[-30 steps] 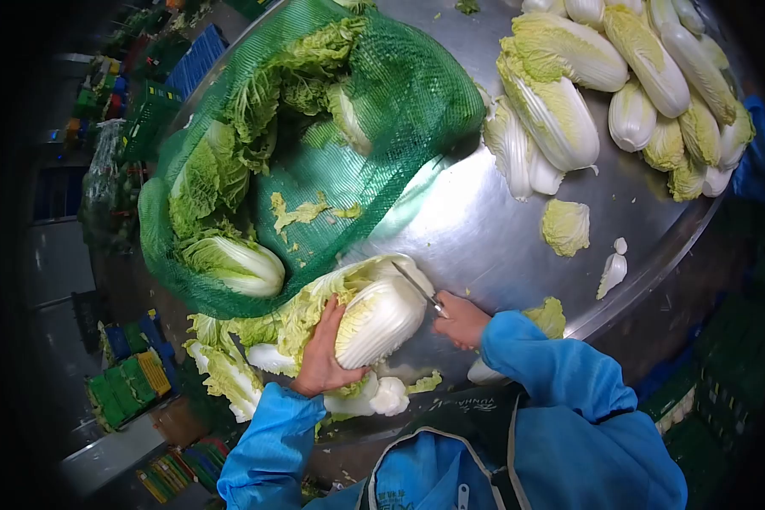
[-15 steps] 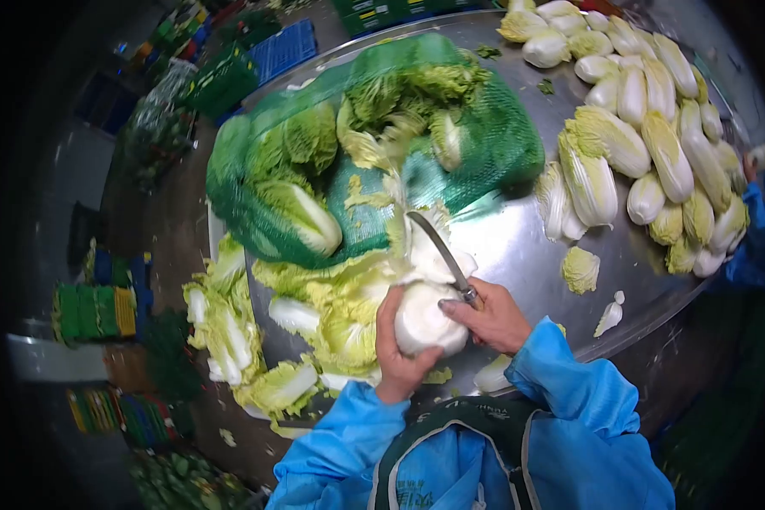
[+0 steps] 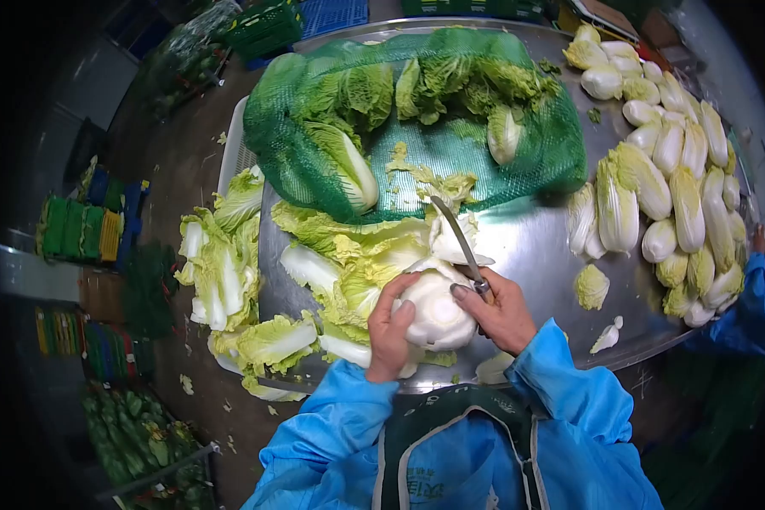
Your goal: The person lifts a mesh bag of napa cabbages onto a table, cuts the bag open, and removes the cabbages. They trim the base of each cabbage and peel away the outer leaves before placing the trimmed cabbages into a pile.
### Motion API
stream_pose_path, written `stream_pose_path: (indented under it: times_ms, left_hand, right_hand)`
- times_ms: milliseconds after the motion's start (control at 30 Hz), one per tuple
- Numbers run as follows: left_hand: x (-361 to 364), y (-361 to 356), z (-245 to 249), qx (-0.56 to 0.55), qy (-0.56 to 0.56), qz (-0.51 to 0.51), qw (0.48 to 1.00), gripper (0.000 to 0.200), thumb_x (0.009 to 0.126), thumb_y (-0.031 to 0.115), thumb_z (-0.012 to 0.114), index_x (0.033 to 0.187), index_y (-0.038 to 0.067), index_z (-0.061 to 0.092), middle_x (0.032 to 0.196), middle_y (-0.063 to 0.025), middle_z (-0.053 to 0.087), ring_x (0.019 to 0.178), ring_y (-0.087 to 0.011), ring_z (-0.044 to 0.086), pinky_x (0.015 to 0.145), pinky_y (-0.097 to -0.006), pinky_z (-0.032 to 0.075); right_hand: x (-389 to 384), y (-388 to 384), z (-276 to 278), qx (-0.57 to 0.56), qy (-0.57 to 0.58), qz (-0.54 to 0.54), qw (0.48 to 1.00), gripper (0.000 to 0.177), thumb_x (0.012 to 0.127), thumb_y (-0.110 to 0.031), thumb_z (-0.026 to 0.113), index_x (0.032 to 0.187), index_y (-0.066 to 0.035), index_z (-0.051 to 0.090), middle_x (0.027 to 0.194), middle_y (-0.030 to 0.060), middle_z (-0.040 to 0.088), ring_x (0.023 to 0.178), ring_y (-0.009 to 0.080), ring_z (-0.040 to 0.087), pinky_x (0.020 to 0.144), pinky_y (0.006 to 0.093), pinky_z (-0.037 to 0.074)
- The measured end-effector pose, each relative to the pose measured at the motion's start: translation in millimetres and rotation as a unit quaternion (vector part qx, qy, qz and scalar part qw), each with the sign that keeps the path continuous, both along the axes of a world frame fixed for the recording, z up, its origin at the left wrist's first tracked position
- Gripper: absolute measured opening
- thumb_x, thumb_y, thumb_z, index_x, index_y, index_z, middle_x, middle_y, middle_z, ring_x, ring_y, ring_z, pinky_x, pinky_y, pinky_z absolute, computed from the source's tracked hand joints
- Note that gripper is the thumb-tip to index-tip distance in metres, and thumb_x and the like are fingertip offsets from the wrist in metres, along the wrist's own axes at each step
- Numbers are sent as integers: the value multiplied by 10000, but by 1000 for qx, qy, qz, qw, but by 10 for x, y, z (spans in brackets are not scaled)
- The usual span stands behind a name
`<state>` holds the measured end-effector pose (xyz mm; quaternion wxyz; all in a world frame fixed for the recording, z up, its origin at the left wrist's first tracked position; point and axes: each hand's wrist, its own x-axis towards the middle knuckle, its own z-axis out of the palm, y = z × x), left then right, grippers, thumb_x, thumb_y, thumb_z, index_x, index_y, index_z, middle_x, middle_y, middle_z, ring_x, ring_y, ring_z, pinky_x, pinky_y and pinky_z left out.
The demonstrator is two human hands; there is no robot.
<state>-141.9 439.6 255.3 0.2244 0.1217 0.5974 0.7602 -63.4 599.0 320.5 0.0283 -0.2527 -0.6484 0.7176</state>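
A napa cabbage (image 3: 440, 321) is held base-up toward me, its white cut stem end showing. My left hand (image 3: 391, 333) is closed around its left side, thumb across the front. My right hand (image 3: 503, 314) is closed on the handle of a curved knife (image 3: 458, 236), with its thumb pressed against the cabbage. The blade points up and left, over pale loose leaves just beyond the cabbage. Trimmed outer leaves (image 3: 374, 263) lie to the left of the hands. Beyond them is an open green mesh bag (image 3: 425, 174) with several untrimmed cabbages inside.
Many trimmed cabbages (image 3: 646, 178) are piled on the right of the metal table (image 3: 527, 255). More discarded leaves (image 3: 221, 272) hang at the left edge by a white crate (image 3: 234, 153). A person's blue sleeve (image 3: 752, 310) shows at far right. Green crates (image 3: 263, 30) stand behind.
The view has shifted, so the table contents appear displaced. My left thumb has moved from the cabbage's lower edge up its left side. The blurred leaf near the bag has come to rest.
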Motion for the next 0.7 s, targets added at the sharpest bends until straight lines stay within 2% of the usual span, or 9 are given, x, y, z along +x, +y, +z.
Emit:
stream_pose_path:
  times_ms: [133, 167, 233, 267, 300, 433, 567, 633, 700]
  left_hand:
    - [-647, -388, -261, -296, 99, -1, 950, 197, 829, 99, 553, 973, -18, 618, 1002, -132, 639, 954, -211, 587, 870, -310, 440]
    - [-636, -374, -84, -295, 99, 1, 950, 197, 829, 99, 553, 973, -18, 618, 1002, -132, 639, 954, -211, 587, 870, -310, 440]
    - [-474, -327, 440, -185, 368, 119, 903, 257, 790, 91, 586, 1031, 6, 611, 1068, -155, 616, 988, -274, 584, 877, -326, 443]
    - [-303, -290, 433, -110, 384, 36, 916, 322, 765, 108, 614, 1068, 4, 591, 1119, -165, 594, 1010, -308, 573, 897, -358, 436]
    - [-190, -203, 394, -83, 354, -57, 930, 389, 770, 172, 636, 1102, -24, 582, 1172, -178, 563, 1086, -317, 537, 946, -390, 405]
    - [-36, -51, 321, -162, 332, -50, 928, 699, 751, 271, 684, 1316, -18, 392, 1388, -236, 302, 1273, -359, 335, 1041, -425, 293]
    - [131, -66, 320, -195, 328, -30, 924, 936, 716, 310, 722, 1420, 2, 186, 1468, -258, 82, 1350, -403, 166, 1083, -460, 210]
    - [133, -80, 296, -170, 300, -24, 938, 976, 684, 294, 722, 1434, 12, 164, 1486, -209, 93, 1380, -340, 132, 1114, -419, 142]
    - [94, -180, 348, -220, 338, -34, 914, 960, 673, 300, 732, 1434, 58, 199, 1484, -203, 100, 1378, -347, 132, 1111, -432, 156]
  right_hand:
    - [60, -36, 40, 10, -57, 16, 998, 388, 864, -216, 632, 1154, 31, 559, 855, 61, 630, 764, 84, 531, 697, 245, 456]
    - [40, -39, 45, 17, -49, 9, 999, 394, 863, -219, 634, 1158, 30, 558, 858, 60, 630, 768, 84, 530, 700, 248, 456]
    - [-37, -52, 45, 34, -55, 10, 998, 400, 861, -217, 636, 1166, 29, 554, 878, 66, 633, 782, 89, 534, 711, 251, 458]
    - [-40, -64, 41, 54, -59, 18, 997, 407, 860, -215, 638, 1175, 27, 550, 899, 72, 635, 795, 94, 539, 723, 254, 460]
    - [-46, -68, 13, 56, -61, 23, 996, 407, 860, -215, 638, 1175, 27, 550, 899, 72, 635, 795, 94, 539, 723, 254, 460]
    - [-183, -7, -57, -21, -39, 48, 998, 460, 833, -223, 664, 1196, 28, 535, 1000, 110, 640, 892, 126, 566, 809, 274, 465]
    - [-556, 211, -206, 199, 62, 142, 968, 536, 776, -294, 710, 1169, 35, 552, 1033, 181, 645, 940, 233, 626, 813, 347, 485]
    - [-778, 319, -432, 328, -79, 241, 910, 494, 775, -284, 712, 1119, 46, 582, 931, 156, 647, 848, 233, 613, 771, 338, 488]
    - [-759, 442, -744, 329, -89, 166, 925, 494, 768, -311, 714, 1078, 55, 595, 908, 169, 656, 834, 243, 632, 758, 344, 495]
